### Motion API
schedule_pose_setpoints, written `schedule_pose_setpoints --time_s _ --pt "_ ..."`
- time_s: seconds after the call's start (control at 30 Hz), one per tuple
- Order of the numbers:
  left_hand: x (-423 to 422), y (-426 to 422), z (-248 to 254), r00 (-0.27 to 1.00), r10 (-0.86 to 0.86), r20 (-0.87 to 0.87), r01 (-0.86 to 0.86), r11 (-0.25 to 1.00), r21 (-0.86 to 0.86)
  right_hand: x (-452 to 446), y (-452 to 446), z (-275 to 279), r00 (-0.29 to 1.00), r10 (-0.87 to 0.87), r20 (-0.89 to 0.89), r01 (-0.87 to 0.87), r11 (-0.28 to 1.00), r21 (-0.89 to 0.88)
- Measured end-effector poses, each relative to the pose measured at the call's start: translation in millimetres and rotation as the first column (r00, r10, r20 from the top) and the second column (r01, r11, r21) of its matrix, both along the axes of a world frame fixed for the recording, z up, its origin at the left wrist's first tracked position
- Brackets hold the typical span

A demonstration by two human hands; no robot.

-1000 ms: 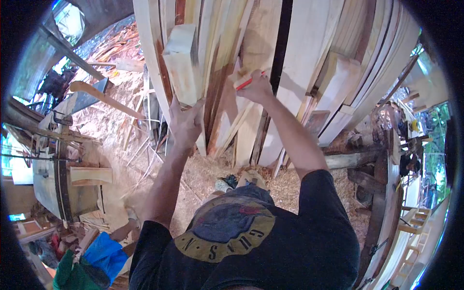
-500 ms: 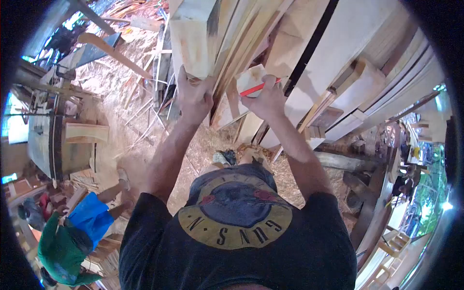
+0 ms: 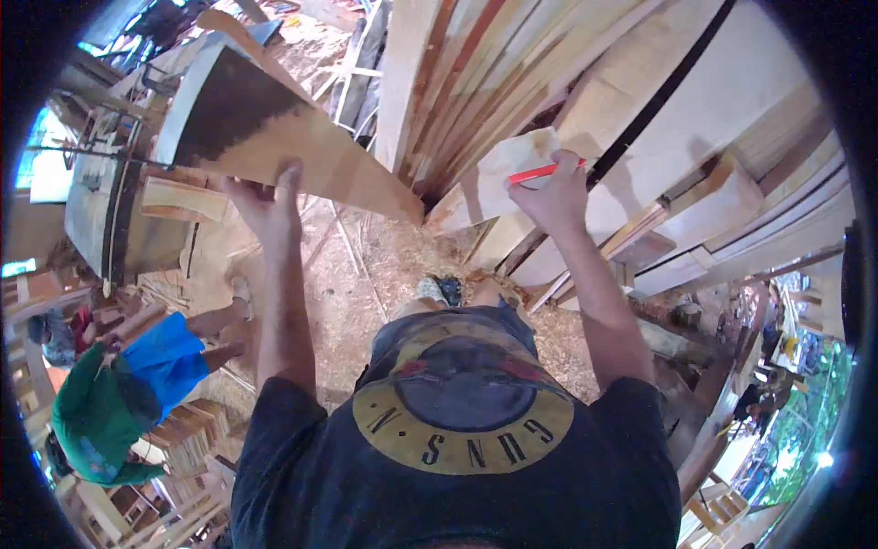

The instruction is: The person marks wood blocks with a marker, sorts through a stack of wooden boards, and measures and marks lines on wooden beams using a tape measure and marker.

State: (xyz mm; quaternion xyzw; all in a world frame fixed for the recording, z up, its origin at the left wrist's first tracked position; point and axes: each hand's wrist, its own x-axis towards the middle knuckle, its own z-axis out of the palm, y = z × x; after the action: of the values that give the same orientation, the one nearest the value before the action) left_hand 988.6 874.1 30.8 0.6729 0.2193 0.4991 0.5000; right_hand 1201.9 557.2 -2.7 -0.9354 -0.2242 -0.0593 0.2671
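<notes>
Head view is showing us grasping a long, tapering pale-wood block with a dark-stained patch point(image 3: 325, 160) in our left hand point(image 3: 270, 215), the thumb lying against its face and the fingers curling at its lower edge. This block is slanting across our left side, its broad, dark end facing outward and its narrow end pointing toward a fan of long, pale wooden planks point(image 3: 677, 146); whether the two are touching there, we cannot tell. Our right hand point(image 3: 556, 199) is clasping a slim red pencil point(image 3: 540, 174) and sitting at the end of a pale, angular wooden piece point(image 3: 498, 174); we cannot tell whether it is gripping that piece too. Near our feet, light-brown shavings point(image 3: 549, 352) are covering the ground. Well apart on our left, another person in a green top point(image 3: 101, 412) and bright blue shorts point(image 3: 165, 352) is bending forward.
</notes>
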Motion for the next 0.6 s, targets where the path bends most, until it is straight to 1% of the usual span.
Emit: schedule_pose_setpoints --time_s 0.03,0.07,0.1,0.13,0.2,0.23,0.33,0.47,0.53,0.6 --pt "-1.3 9.9 7.7 0.998 0.053 -0.036 -0.054 0.999 -0.008 2.5 0.7 0.8 1.0 -0.006 -0.002 0.006 1.0 -0.009" --pt "-1.0 17.0 9.1 0.997 0.074 0.007 -0.074 0.997 -0.023 5.8 1.3 1.3 1.0 -0.011 -0.003 0.011 1.0 -0.017" --pt "-0.4 23.8 10.3 0.994 0.095 0.052 -0.093 0.995 -0.036 10.1 1.3 -1.4 0.999 0.009 0.034 -0.008 1.0 -0.016" --pt "-1.4 29.7 12.3 0.988 0.115 0.099 -0.11 0.993 -0.049 14.8 1.4 -2.2 1.0 0.008 0.017 -0.007 1.0 -0.008" --pt "-15.2 39.8 17.8 0.998 0.061 -0.022 -0.062 0.996 -0.059 21.0 0.6 -3.1 1.0 0.002 -0.019 -0.002 1.0 0.004" --pt "-22.5 43.8 19.4 0.996 0.035 -0.085 -0.041 0.997 -0.068 25.0 -1.4 -6.0 1.0 0.014 0.005 -0.014 1.0 0.0" --pt "-25.3 48.5 13.8 0.994 0.066 -0.092 -0.07 0.996 -0.049 30.7 -5.2 -5.0 0.999 0.024 -0.038 -0.024 1.0 0.015" --pt "-22.2 50.2 8.1 0.998 0.058 -0.032 -0.059 0.998 -0.036 32.8 -6.3 -8.2 1.0 0.013 0.006 -0.013 1.0 0.011" --pt "-20.0 50.7 5.5 0.998 0.069 -0.004 -0.069 0.997 -0.043 34.2 -7.7 -10.5 1.0 0.018 0.001 -0.018 1.0 0.016" --pt "-20.5 54.5 4.1 0.997 0.075 -0.029 -0.075 0.997 -0.034 34.0 -7.8 -10.2 1.0 0.018 0.0 -0.018 1.0 0.014"
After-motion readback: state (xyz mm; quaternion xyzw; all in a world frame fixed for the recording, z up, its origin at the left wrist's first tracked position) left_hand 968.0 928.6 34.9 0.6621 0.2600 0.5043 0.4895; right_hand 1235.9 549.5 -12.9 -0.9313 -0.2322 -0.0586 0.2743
